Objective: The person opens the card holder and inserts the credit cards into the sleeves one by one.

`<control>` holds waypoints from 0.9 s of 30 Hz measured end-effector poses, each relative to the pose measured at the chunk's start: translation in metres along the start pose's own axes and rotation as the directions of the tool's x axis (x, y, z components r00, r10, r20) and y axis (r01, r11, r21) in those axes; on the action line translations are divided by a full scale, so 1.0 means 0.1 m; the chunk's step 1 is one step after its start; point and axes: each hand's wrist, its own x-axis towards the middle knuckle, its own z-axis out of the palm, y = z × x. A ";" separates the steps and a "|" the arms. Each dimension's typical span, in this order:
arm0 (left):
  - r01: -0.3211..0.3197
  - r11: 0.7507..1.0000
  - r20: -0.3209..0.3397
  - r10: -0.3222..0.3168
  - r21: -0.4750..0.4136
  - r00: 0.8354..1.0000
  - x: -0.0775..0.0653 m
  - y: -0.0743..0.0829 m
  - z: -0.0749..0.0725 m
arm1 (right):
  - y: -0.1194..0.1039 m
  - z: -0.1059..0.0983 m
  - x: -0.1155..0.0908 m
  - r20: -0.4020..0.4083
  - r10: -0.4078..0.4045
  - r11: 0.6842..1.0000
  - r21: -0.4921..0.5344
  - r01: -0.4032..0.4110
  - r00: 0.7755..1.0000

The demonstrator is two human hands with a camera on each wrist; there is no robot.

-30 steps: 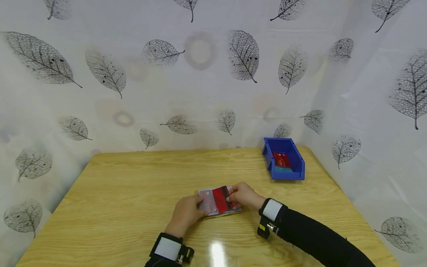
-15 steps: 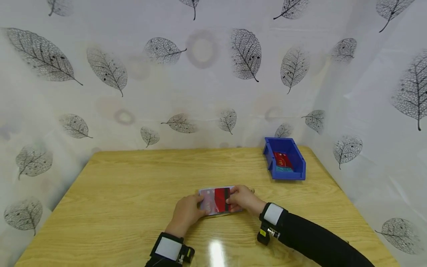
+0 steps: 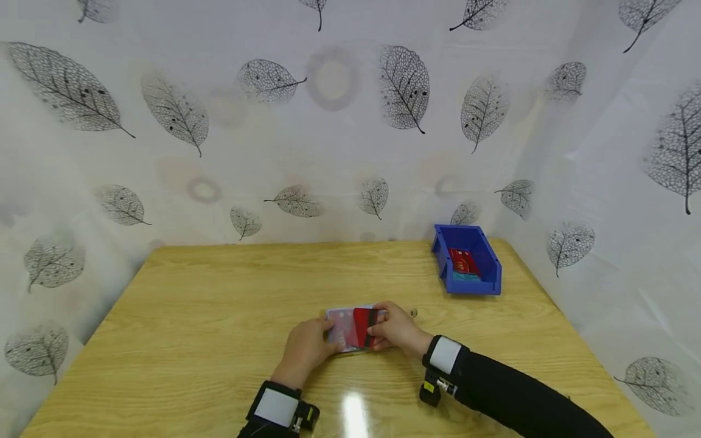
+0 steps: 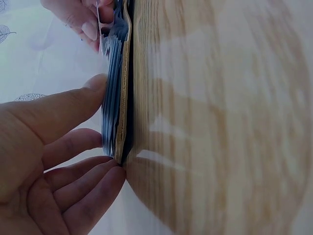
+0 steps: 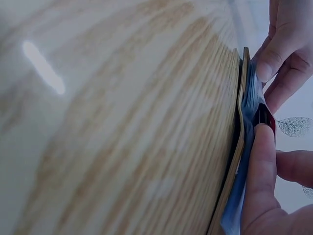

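Observation:
A card holder [image 4: 119,93] with a stack of clear plastic pockets and a tan-edged cover lies open on the table between my hands. My left hand [image 3: 308,345] grips its left end, thumb on top of the pockets and fingers at the edge. A red card [image 3: 362,327] with a black stripe is partly under the clear top pocket, where it looks pale pink. My right hand [image 3: 398,328] pinches the card's right end by the stripe. In the right wrist view, the card [image 5: 266,117] shows as a dark red edge between thumb and finger; the fingers hide part of it.
At the back right of the wooden table [image 3: 219,292] stands a blue bin [image 3: 475,286], holding a red card [image 3: 463,261] and a teal card [image 3: 465,277]. A leaf-print curtain [image 3: 350,140] hangs behind the table and along its sides.
The red card has turned straighter and slid a little left, so less of it shows outside the clear pocket. My right hand shifted slightly left with it; my left hand stays put.

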 end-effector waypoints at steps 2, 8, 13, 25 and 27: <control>-0.001 1.000 -0.001 0.001 0.002 1.000 0.00 -0.01 0.00 | -0.02 0.01 0.02 0.020 -0.015 0.998 -0.057 0.016 1.000; 0.000 1.000 0.003 0.000 0.009 1.000 0.00 -0.01 0.00 | -0.13 0.05 0.10 0.086 -0.071 0.957 -0.275 0.092 0.994; -0.011 1.000 0.002 0.011 0.001 1.000 0.00 -0.02 -0.02 | -0.23 0.13 0.14 0.062 -0.104 0.865 -0.488 0.121 0.993; -0.029 1.000 0.005 0.029 0.001 1.000 0.00 -0.02 -0.03 | -0.32 0.20 0.08 0.058 -0.102 0.839 -0.530 0.118 0.993; -0.035 0.999 0.005 0.035 0.006 0.999 -0.01 -0.02 -0.03 | -0.32 0.22 0.06 0.075 -0.144 0.810 -0.564 0.161 0.987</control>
